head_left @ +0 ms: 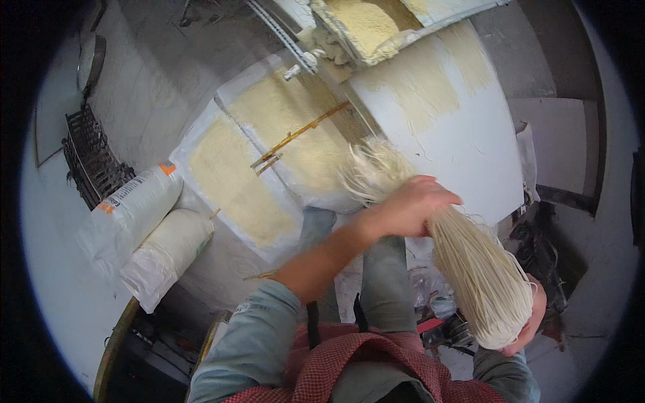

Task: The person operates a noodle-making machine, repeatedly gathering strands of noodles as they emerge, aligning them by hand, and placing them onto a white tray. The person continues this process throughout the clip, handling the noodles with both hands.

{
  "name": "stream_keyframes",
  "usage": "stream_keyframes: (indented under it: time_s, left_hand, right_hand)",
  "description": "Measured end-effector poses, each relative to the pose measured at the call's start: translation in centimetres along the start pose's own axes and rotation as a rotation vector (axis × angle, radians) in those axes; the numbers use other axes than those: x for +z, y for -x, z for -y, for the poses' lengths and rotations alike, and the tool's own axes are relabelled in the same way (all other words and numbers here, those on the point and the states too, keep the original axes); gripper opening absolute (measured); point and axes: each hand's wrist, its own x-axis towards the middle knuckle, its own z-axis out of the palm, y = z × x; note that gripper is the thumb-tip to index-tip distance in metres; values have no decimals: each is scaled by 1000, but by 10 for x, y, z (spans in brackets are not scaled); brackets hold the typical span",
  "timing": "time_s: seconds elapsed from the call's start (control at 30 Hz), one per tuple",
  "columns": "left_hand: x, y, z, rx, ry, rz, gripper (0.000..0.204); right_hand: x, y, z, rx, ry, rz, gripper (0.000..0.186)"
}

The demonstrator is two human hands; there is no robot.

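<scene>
A thick bundle of long, pale noodles [474,272] hangs slantwise between my hands. My left hand [416,205] is wrapped round its upper part, and loose strand ends [376,171] fan out beyond the fist toward the flour. Down at the lower right, my right hand [534,316] grips the rounded, looped end, with most of its fingers hidden behind the strands. Just beyond the bundle is a white board [463,161] with patches of thin noodle strands [420,87] lying on its far part.
Flour-dusted white sheets [242,181] lie left of the board, with a thin yellow rod [302,131] across them. A tray of yellowish flour [366,27] stands at the far edge. Two filled white sacks [138,201] lie at left, near a dark metal rack [97,154].
</scene>
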Motion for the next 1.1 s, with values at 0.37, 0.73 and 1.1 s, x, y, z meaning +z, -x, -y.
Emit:
stream_keyframes:
  time_s: [0.37, 0.73, 1.1]
  left_hand:
    - [-164, 104, 153, -450, -428, 123, 18]
    - [-153, 124, 213, -842, -769, -98, 48]
    - [73, 20, 164, -577, -574, -307, 79]
  right_hand:
    - [56, -58, -79, 512, -277, -570, 72]
    - [10, 1, -280, 804, 616, -586, 58]
    - [-349, 43, -223, 354, 1373, -1324, 91]
